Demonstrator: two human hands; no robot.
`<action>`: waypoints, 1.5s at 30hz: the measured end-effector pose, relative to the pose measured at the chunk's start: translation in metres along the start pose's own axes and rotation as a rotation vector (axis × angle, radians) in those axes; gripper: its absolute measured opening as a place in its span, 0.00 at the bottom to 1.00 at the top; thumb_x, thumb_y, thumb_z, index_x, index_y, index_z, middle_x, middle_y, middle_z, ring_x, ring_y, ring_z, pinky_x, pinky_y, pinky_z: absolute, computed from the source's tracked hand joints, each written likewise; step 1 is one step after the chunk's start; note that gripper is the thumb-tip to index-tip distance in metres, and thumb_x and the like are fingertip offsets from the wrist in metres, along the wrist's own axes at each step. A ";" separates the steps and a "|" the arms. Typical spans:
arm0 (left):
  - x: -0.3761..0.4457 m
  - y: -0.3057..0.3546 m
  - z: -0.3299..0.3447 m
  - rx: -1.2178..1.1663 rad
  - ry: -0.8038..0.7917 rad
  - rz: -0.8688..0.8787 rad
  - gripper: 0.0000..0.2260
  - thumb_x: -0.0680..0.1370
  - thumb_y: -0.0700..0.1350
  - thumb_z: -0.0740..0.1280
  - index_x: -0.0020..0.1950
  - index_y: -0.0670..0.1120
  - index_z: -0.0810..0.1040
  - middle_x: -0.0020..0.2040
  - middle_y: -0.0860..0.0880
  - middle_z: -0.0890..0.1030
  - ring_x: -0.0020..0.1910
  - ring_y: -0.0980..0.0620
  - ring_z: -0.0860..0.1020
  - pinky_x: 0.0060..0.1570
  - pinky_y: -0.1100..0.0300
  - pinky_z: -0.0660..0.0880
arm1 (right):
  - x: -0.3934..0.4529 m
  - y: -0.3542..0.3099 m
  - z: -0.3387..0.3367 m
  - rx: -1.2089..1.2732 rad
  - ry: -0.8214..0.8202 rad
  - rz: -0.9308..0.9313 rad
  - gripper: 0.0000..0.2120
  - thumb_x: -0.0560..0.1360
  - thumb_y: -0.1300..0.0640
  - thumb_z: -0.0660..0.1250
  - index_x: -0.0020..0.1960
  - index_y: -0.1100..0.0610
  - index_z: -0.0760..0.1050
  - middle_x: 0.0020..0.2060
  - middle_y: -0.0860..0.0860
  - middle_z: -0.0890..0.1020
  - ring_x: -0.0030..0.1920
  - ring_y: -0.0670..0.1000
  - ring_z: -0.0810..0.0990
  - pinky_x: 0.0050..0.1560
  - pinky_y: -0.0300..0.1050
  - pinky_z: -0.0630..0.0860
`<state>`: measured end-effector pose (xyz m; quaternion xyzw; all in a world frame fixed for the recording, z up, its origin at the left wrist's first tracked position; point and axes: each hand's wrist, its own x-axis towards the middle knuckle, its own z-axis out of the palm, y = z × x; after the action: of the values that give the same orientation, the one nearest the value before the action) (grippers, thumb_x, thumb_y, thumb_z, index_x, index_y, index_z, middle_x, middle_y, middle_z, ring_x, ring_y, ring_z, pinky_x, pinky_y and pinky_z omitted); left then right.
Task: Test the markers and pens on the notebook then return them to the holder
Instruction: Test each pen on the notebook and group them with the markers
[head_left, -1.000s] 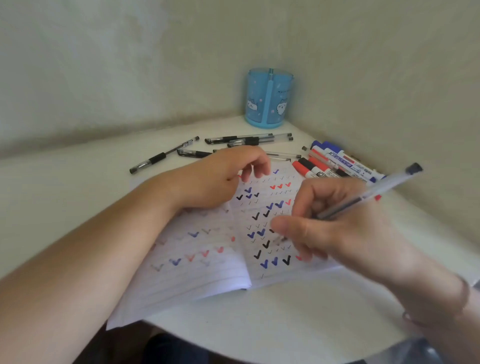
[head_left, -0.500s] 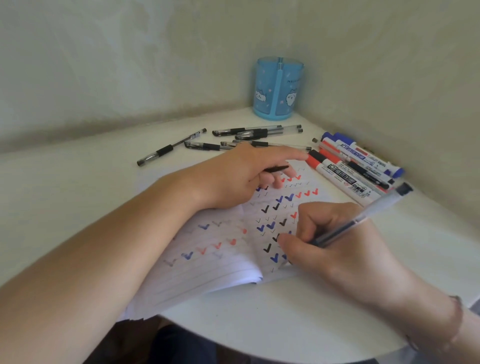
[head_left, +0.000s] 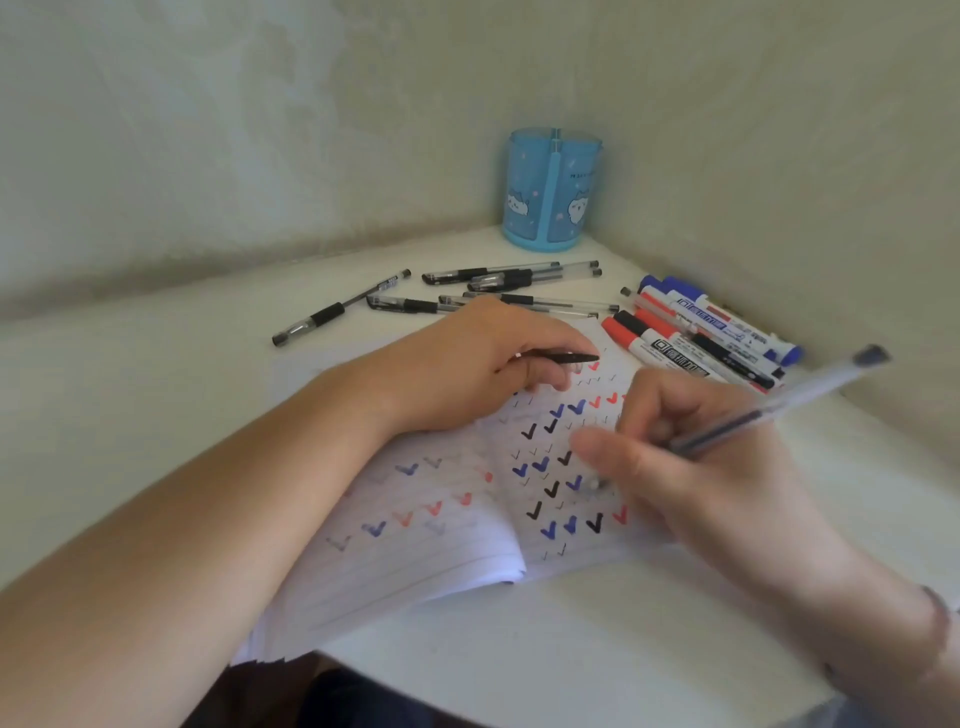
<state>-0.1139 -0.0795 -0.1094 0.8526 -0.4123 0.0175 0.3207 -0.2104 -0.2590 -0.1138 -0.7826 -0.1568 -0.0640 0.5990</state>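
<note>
Testing step: right hand (head_left: 691, 467) gripping gel pen (head_left: 779, 410), tip on notebook (head_left: 415, 540); left hand (head_left: 483, 364) pinching pen cap (head_left: 563, 357). Next, probably recapping, then blue holder (head_left: 553, 192) at desk's far corner.

Place: a home study corner, or a like plain room; nothing is marking it as a shop, lab or workshop.
Walls: two bare, pale, rough-plastered walls (head_left: 260, 130) are meeting in a corner behind the work surface.
Table: a small white table (head_left: 597, 649) with a rounded front edge is sitting tight in that corner.
Stationery: a blue plastic holder (head_left: 553, 192) printed with cartoon cats is standing at the corner; loose gel pens (head_left: 498, 278) and whiteboard markers (head_left: 701, 332) are lying near it.
Paper: a lined notebook (head_left: 415, 545) is lying open, carrying rows of tick marks.
Light: soft, even light is falling across the table.
</note>
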 end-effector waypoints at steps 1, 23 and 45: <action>0.000 -0.001 0.000 -0.061 0.036 -0.028 0.12 0.79 0.41 0.66 0.63 0.49 0.79 0.46 0.62 0.82 0.43 0.68 0.79 0.51 0.68 0.75 | 0.009 -0.006 -0.006 0.073 0.007 0.020 0.20 0.64 0.48 0.78 0.31 0.58 0.69 0.19 0.49 0.69 0.20 0.46 0.64 0.23 0.35 0.61; 0.004 -0.017 -0.007 -0.503 0.229 -0.093 0.07 0.79 0.44 0.63 0.52 0.50 0.81 0.35 0.54 0.77 0.32 0.52 0.70 0.36 0.51 0.70 | 0.079 0.005 -0.019 0.285 0.100 0.069 0.08 0.72 0.65 0.69 0.35 0.58 0.77 0.31 0.58 0.84 0.23 0.52 0.75 0.25 0.41 0.63; -0.029 -0.094 -0.071 0.548 0.179 -1.032 0.12 0.70 0.59 0.68 0.47 0.54 0.75 0.56 0.49 0.77 0.61 0.43 0.73 0.60 0.48 0.72 | 0.083 0.020 -0.094 -0.446 0.322 0.092 0.08 0.73 0.42 0.68 0.43 0.45 0.80 0.37 0.46 0.83 0.35 0.45 0.77 0.38 0.42 0.72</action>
<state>-0.0491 0.0234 -0.1113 0.9899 0.1039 0.0372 0.0894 -0.1177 -0.3403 -0.0825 -0.8813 -0.0056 -0.1933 0.4313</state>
